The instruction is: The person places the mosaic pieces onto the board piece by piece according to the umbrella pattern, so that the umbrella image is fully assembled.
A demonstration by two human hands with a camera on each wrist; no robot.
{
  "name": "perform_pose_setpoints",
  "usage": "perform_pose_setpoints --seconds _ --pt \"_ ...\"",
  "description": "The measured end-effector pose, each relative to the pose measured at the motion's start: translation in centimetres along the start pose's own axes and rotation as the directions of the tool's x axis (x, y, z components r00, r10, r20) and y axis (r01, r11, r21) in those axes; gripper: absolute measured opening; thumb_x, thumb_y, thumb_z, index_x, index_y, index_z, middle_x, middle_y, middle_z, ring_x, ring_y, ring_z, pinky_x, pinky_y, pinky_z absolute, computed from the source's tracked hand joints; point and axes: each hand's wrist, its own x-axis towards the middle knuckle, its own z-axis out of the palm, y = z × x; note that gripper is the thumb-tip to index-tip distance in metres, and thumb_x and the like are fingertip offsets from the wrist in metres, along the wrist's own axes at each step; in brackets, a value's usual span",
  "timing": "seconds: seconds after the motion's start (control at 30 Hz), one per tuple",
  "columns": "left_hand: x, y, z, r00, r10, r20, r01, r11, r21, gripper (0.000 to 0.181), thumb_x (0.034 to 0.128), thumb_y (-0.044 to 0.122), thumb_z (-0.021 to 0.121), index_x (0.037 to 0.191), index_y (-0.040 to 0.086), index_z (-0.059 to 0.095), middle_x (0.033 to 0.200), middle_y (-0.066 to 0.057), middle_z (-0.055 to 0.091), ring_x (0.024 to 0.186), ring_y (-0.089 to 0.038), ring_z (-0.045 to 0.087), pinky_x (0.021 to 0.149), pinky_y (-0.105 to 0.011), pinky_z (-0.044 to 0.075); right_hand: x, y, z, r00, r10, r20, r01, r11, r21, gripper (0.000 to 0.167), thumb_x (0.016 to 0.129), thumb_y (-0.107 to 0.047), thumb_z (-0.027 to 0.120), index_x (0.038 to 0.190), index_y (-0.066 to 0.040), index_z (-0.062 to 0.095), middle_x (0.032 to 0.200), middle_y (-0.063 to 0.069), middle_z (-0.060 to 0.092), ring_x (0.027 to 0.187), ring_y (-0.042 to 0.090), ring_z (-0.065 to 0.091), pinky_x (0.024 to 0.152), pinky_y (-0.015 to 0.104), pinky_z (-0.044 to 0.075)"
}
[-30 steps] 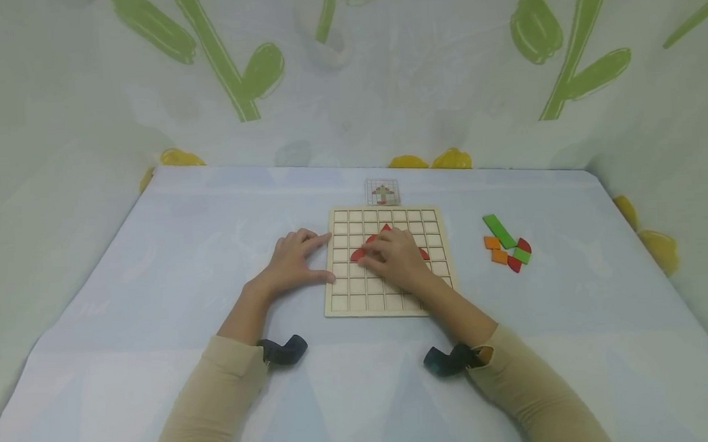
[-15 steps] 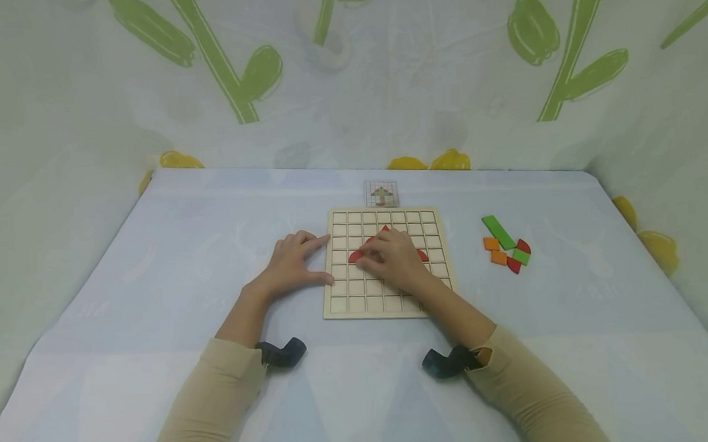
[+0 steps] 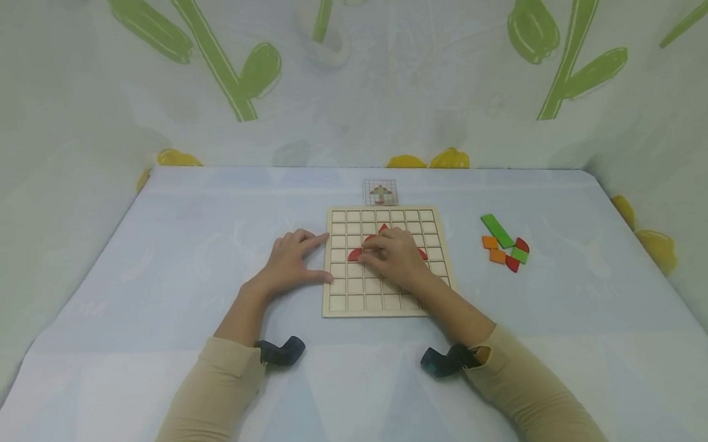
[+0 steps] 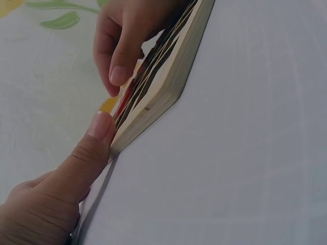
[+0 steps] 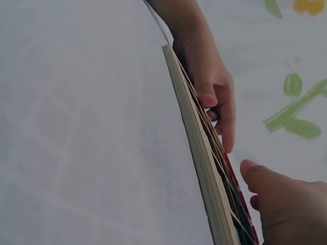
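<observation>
A square wooden grid board [image 3: 340, 308] lies flat, with red pieces [image 3: 355, 254] in its middle rows. My left hand [image 3: 288, 263] is beside its left edge, thumb and forefinger spread and touching that edge; the left wrist view shows the left thumb [image 4: 99, 127] at the board's rim. Over the middle of the board is my right hand [image 3: 396, 259], fingers loosely bent, thumb and forefinger close to the left red piece. No piece shows between them, also in the right wrist view, where the right hand [image 5: 291, 204] hovers near the surface. The right hand hides part of the red pieces.
Behind the board lies a small pattern card [image 3: 380, 192]. To its right are loose pieces: a long green strip [image 3: 497, 230], orange squares [image 3: 497, 256], a green square [image 3: 519, 255] and red quarter-rounds [image 3: 513, 264]. A patterned cloth wall stands behind the table.
Both hands and the board have stayed nearly in place; the right fingertips have shifted very slightly by the left red piece. The loose pieces have not moved.
</observation>
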Motion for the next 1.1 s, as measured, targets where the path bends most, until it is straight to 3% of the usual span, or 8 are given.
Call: perform_pose_setpoints --seconds 0.3,0.7,1.0,1.1 --pt "0.0 -0.1 0.1 1.0 -0.026 0.013 0.026 1.0 -0.01 0.089 0.0687 0.054 0.077 0.143 0.018 0.044 0.122 -0.007 0.048 0.107 -0.025 0.042 0.091 -0.041 0.028 -0.5 0.0 -0.9 1.0 0.016 -0.015 -0.017 1.0 -0.013 0.018 0.077 -0.022 0.078 0.09 -0.01 0.075 0.079 0.002 0.066 0.078 0.02 0.056 0.075 0.038 0.04" --pt "0.2 0.1 0.1 1.0 -0.003 -0.003 0.003 1.0 -0.009 0.089 0.0684 0.052 0.078 0.142 0.016 0.045 0.12 -0.008 0.049 0.104 -0.024 0.042 0.089 -0.041 0.028 -1.5 1.3 -2.2 0.993 -0.039 -0.112 0.039 0.999 -0.008 0.024 0.069 -0.018 0.083 0.085 -0.004 0.074 0.072 0.005 0.064 0.071 0.022 0.057 0.072 0.038 0.04" --pt "0.2 0.1 0.3 1.0 -0.014 0.005 0.014 1.0 -0.007 0.09 0.0674 0.055 0.078 0.142 0.017 0.044 0.12 -0.008 0.049 0.105 -0.024 0.042 0.09 -0.042 0.029 -2.5 1.6 -3.6 0.993 -0.009 -0.121 0.016 0.998 0.058 0.025 0.069 -0.014 0.083 0.088 -0.001 0.073 0.072 0.007 0.062 0.067 0.02 0.049 0.067 0.033 0.035" --pt "0.2 0.0 0.2 1.0 -0.01 0.002 0.01 1.0 -0.007 0.09 0.0675 0.054 0.078 0.142 0.016 0.044 0.121 -0.008 0.049 0.105 -0.024 0.042 0.09 -0.042 0.029 -2.7 1.2 -4.5 0.995 0.036 -0.088 -0.033 0.999 0.033 0.026 0.071 -0.017 0.082 0.091 -0.003 0.074 0.073 0.006 0.062 0.071 0.02 0.05 0.071 0.035 0.035"
